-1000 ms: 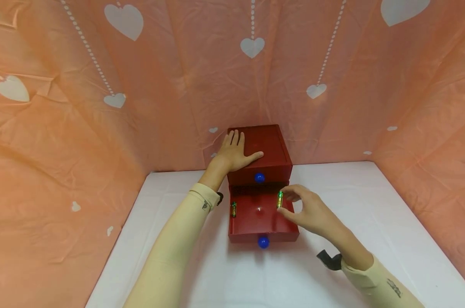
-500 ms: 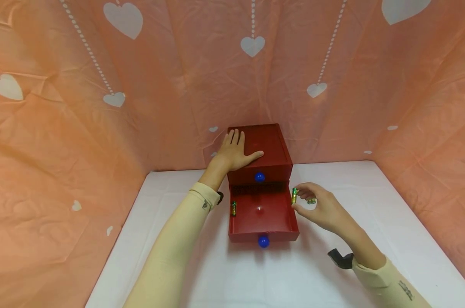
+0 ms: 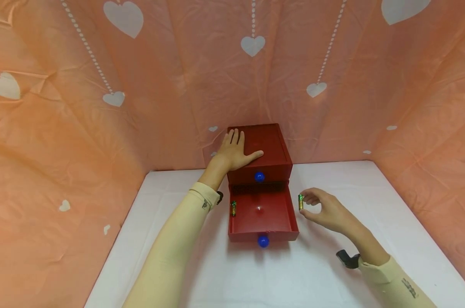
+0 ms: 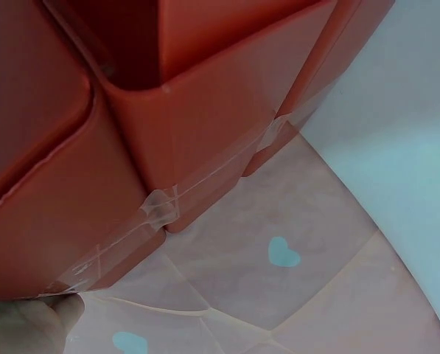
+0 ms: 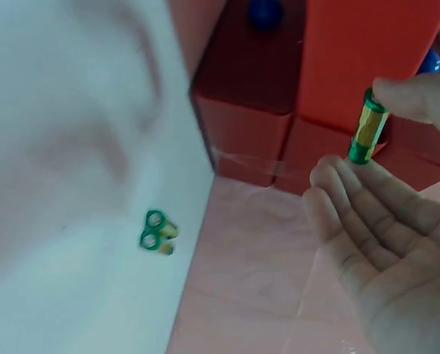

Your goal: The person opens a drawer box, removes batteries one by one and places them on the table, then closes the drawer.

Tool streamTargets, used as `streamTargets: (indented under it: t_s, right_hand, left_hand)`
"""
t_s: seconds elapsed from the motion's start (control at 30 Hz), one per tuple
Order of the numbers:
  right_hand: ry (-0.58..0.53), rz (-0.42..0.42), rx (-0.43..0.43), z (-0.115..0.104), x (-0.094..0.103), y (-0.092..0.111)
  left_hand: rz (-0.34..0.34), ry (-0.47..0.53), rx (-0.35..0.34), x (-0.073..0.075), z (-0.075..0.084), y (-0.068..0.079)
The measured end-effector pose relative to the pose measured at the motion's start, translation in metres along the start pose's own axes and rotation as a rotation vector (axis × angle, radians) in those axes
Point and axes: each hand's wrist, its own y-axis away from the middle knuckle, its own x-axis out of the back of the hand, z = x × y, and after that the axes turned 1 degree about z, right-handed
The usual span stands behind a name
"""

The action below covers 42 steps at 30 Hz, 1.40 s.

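In the head view my left hand (image 3: 234, 154) rests flat on top of a red drawer unit (image 3: 269, 143), fingers spread. The unit's lower drawer (image 3: 261, 218) is pulled out, and one green-and-gold battery (image 3: 233, 208) lies along its left wall. Just right of that drawer, my right hand (image 3: 326, 210) pinches another battery (image 3: 301, 202) by its ends between thumb and index finger. The right wrist view shows this held battery (image 5: 368, 127) with the other fingers loosely extended beneath. A pair of batteries (image 5: 158, 232) stands on the white surface, hidden behind the right hand in the head view.
Blue round knobs mark the upper drawer front (image 3: 275, 173) and the lower drawer. Clear tape (image 4: 159, 208) runs along the unit's side. Orange-pink cloth (image 3: 201, 85) with white hearts encloses the white table (image 3: 294, 278) at the back and sides.
My right hand has carried its battery from over the open drawer to the right, outside the drawer's right wall, then slightly lower. The left hand stays on the unit.
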Motion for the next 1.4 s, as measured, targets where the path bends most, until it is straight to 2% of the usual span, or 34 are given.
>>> streamTargets:
  t_s: [0.23, 0.53, 0.87, 1.4]
  right_hand:
    - [0.009, -0.026, 0.046, 0.021, 0.0, 0.003]
    - [0.023, -0.076, -0.012, 0.038, 0.004, 0.004]
    - [0.016, -0.095, 0.003, 0.057, 0.005, 0.007]
    - [0.015, -0.23, -0.155, 0.072, 0.0, 0.005]
  left_hand:
    - [0.008, -0.004, 0.001, 0.0, 0.001, 0.0]
    - [0.002, 0.001, 0.008, 0.0, 0.0, 0.001]
    - [-0.004, 0.003, 0.009, 0.001, 0.001, 0.0]
    - [-0.006, -0.013, 0.016, 0.002, 0.002, 0.0]
